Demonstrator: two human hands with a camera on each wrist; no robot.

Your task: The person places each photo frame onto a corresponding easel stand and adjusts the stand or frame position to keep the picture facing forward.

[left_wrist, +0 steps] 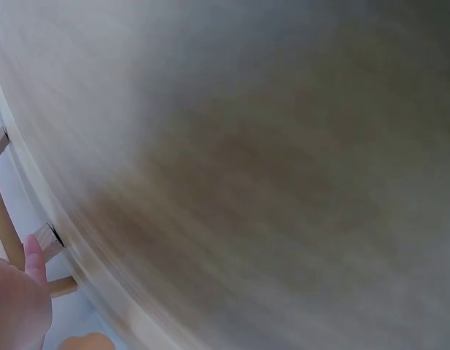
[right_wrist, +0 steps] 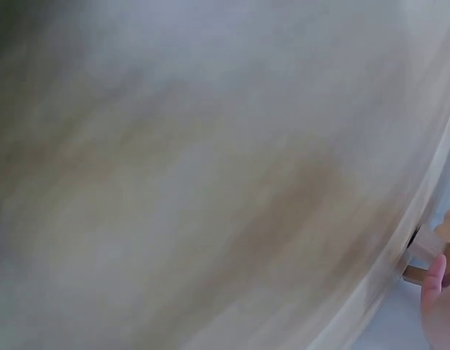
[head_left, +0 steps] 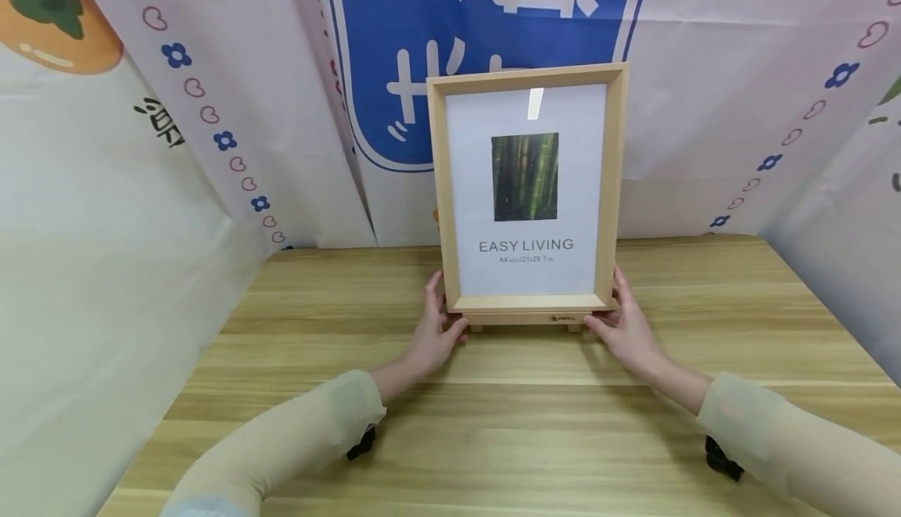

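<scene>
A light wood picture frame (head_left: 615, 188) stands upright, leaning slightly back, on a small wooden tabletop easel (head_left: 521, 319). Behind its clear front is a white sheet with a bamboo photo (head_left: 525, 177) and the words "EASY LIVING". My left hand (head_left: 428, 341) grips the left end of the easel's ledge, its thumb in front and the other fingers at the side and partly hidden behind. At the ledge's right end, my right hand (head_left: 629, 335) holds on in a mirrored way. Both wrist views catch only part of a hand and the easel's wooden bars (left_wrist: 63, 286).
The wood-grain table (head_left: 521, 431) extends around the easel. Behind it hangs a white cloth (head_left: 697, 126) with a blue printed sign (head_left: 373, 102), hearts and flowers. A black object (head_left: 723, 458) shows under the right sleeve, another (head_left: 362, 444) under the left.
</scene>
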